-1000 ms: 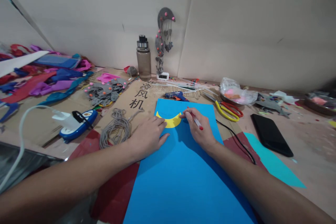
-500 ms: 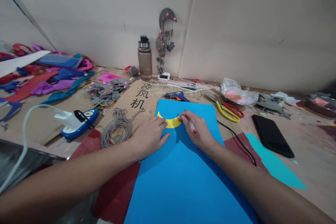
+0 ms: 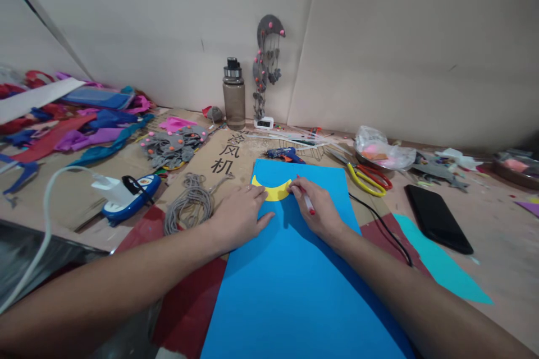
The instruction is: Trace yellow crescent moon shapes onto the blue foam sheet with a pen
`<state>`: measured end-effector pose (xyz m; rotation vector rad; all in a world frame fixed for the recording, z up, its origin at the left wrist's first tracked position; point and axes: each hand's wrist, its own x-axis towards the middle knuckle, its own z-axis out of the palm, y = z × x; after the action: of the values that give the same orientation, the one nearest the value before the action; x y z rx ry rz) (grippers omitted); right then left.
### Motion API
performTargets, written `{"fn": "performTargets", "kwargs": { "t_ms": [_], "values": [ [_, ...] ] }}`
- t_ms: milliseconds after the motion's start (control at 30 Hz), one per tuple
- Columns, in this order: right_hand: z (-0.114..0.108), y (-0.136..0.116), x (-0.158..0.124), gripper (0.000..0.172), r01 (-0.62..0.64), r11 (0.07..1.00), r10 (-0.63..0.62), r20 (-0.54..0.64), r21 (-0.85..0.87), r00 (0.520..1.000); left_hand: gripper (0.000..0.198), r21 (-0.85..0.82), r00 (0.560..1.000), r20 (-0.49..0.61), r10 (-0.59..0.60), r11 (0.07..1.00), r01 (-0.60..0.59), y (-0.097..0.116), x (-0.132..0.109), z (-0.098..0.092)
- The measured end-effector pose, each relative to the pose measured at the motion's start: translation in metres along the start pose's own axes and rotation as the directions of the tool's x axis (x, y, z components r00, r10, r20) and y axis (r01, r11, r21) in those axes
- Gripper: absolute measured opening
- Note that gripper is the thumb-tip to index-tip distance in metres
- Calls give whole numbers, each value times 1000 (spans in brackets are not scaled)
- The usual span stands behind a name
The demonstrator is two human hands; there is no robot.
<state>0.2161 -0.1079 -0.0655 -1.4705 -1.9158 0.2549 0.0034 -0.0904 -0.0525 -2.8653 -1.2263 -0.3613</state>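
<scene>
A yellow crescent cutout (image 3: pixel 278 193) lies near the top of a large blue sheet (image 3: pixel 303 291). My left hand (image 3: pixel 242 213) rests flat across the crescent's left part, fingertips on it and thumb stretched out on the blue sheet. In my right hand (image 3: pixel 318 207) is a pen (image 3: pixel 309 203) with a white barrel and red ends, held in a writing grip. Its upper end points to the far side, by the index finger. The right fingertips are at the crescent's right tip; whether they press on it I cannot tell.
Behind the sheet lie a blue glue gun (image 3: pixel 284 154) and yellow-and-red-handled scissors (image 3: pixel 366 179). Left are grey cord (image 3: pixel 189 207), felt pieces (image 3: pixel 172 146) and a power strip (image 3: pixel 130 202). A bottle (image 3: pixel 234 95) stands by the wall; a phone (image 3: pixel 438 219) lies right.
The yellow crescent has shifted very slightly toward the far edge of the blue sheet. Both hands keep nearly the same place and grip. The whole view has moved a little.
</scene>
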Motion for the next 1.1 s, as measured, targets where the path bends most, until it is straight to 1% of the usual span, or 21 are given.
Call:
{"fn": "performTargets", "kwargs": {
  "t_ms": [100, 233, 433, 767, 933, 1100],
  "values": [
    [0, 0, 1, 25, 7, 1000, -8, -14, -26, 1000, 50, -7, 1000, 18, 1, 1000, -1, -2, 2, -1],
    [-2, 1, 1, 25, 8, 997, -11, -34, -73, 999, 51, -13, 1000, 14, 21, 1000, -21, -6, 4, 0],
    [-2, 2, 1, 27, -23, 994, 21, -21, -106, 1000, 53, -4, 999, 46, 5, 1000, -5, -7, 5, 1],
    [-1, 2, 1, 27, -11, 990, 10, -8, -138, 1000, 55, 2, 997, 73, -11, 1000, 11, -6, 5, 1],
    [0, 3, 1, 27, -8, 990, 7, -12, -141, 1000, 55, 7, 998, 67, -2, 1000, 1, -6, 5, 1],
    [-1, 3, 1, 26, 16, 994, -20, -34, -112, 999, 48, 35, 999, 21, 34, 999, -34, -4, 4, 1]
  ]
}}
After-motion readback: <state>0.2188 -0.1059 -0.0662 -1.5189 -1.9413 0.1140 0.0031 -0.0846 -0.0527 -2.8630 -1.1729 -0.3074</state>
